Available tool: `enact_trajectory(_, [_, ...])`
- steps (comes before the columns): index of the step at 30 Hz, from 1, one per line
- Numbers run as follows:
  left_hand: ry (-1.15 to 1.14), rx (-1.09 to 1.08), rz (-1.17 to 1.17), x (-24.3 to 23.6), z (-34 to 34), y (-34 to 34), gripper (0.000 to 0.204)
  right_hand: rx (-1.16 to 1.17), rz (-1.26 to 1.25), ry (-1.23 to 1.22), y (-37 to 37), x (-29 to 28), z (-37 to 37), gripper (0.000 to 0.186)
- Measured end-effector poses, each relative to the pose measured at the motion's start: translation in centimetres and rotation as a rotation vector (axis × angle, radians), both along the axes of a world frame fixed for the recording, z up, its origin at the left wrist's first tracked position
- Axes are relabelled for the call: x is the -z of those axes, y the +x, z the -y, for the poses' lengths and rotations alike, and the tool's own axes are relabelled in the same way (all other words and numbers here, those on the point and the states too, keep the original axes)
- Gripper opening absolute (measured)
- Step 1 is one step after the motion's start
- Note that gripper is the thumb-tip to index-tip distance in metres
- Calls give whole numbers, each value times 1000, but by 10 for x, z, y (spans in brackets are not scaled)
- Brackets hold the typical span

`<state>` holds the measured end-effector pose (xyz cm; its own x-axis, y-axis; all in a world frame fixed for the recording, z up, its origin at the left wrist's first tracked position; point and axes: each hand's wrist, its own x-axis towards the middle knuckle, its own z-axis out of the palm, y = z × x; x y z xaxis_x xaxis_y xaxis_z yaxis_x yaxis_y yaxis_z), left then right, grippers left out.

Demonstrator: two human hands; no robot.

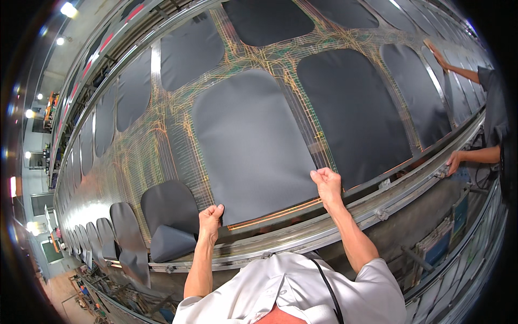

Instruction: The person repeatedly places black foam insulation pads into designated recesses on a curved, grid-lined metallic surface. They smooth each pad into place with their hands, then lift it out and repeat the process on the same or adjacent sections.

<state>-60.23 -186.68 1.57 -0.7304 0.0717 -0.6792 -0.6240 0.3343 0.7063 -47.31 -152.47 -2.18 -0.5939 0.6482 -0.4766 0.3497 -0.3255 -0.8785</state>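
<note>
A smooth grey sheet panel (253, 146) with a rounded far end lies in front of me on a long table surface covered in orange, yellow and green lines. My left hand (211, 221) is closed at the panel's near left corner. At its near right corner, my right hand (327, 188) pinches the edge between thumb and fingers. The panel's near edge runs between both hands, beside orange lines on the table. A darker sheet panel (350, 119) lies just to the right, apart from my right hand.
A dark panel (170, 210) with a folded-back flap lies left of my left hand. More panels stretch away in rows both ways. A metal rail (291, 235) borders the table's near side. At the right, a co-worker's one hand (436, 54) touches a panel, the other (454, 162) the rail.
</note>
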Motion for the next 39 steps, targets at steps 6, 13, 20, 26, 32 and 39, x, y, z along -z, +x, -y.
enact_trajectory(6, [-12,-35,23,6,14,5,29,-23,0,36,13,4,8,15])
enact_trajectory(13, [-78,-39,83,8,21,11,27,-77,128,171,18,3,13,23])
enact_trajectory(20, [-85,-23,133,9,15,10,28,-91,207,157,16,-14,8,24])
enact_trajectory(26, [-33,2,160,23,29,11,26,-129,213,262,17,-13,7,25])
enact_trajectory(32, [-73,-18,164,17,26,13,30,-150,141,307,15,-6,8,21])
enact_trajectory(39, [-39,8,175,8,24,7,28,-129,163,160,22,-5,6,19])
